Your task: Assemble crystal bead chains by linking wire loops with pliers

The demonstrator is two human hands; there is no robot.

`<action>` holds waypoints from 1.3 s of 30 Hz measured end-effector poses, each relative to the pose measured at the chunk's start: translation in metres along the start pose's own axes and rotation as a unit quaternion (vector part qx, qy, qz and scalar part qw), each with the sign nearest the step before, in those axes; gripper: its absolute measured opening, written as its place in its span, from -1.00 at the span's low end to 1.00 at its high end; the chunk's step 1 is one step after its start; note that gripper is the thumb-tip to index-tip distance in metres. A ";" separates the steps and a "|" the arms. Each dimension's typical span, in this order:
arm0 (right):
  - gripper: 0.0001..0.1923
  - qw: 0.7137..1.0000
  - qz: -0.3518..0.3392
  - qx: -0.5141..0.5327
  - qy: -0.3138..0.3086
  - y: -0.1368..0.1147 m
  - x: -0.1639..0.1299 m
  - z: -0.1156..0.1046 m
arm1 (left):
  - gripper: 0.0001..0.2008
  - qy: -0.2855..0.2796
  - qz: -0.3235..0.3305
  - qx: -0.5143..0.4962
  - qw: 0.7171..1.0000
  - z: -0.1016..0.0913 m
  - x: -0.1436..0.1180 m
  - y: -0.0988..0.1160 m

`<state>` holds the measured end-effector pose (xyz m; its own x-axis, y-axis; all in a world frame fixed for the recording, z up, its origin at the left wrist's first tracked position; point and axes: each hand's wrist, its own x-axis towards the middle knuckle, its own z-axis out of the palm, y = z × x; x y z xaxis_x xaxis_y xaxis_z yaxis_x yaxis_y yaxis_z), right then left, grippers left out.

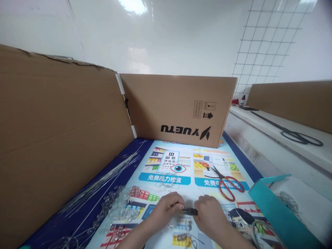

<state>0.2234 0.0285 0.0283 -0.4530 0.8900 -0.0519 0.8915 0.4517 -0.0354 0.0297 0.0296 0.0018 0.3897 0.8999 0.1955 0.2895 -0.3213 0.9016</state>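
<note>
My right hand is closed around a pair of pliers, whose dark jaws point left. At the jaws' tip, my left hand pinches a thin wire, mostly hidden by the fingers. Part of a wire loop curves below that hand. Under both hands lie a few clear beads and more bent wire on the printed table cover. Red-handled scissors rest partly open beyond my right hand.
Clear beads are heaped at the left, beside a bundle of straight wires. A teal box holding coiled wire stands at the right. Cardboard panels rise behind and along the left. Black scissors lie on a white ledge.
</note>
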 end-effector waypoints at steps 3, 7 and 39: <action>-0.83 1.000 0.001 -0.001 -0.002 0.001 0.001 0.000 | -0.85 0.008 -0.017 -0.033 0.999 -0.001 0.000 -0.005; -0.85 1.000 0.005 -0.001 -0.006 0.001 0.001 0.000 | -0.86 0.011 -0.034 -0.076 0.996 -0.001 0.000 -0.008; -0.80 1.000 0.001 -0.010 -0.001 0.001 0.000 0.002 | -0.83 0.005 -0.068 -0.164 0.984 0.004 -0.001 -0.009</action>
<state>0.2240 0.0289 0.0262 -0.4510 0.8908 -0.0548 0.8924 0.4509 -0.0152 0.0301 0.0308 -0.0075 0.3579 0.9314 0.0662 0.0398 -0.0861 0.9955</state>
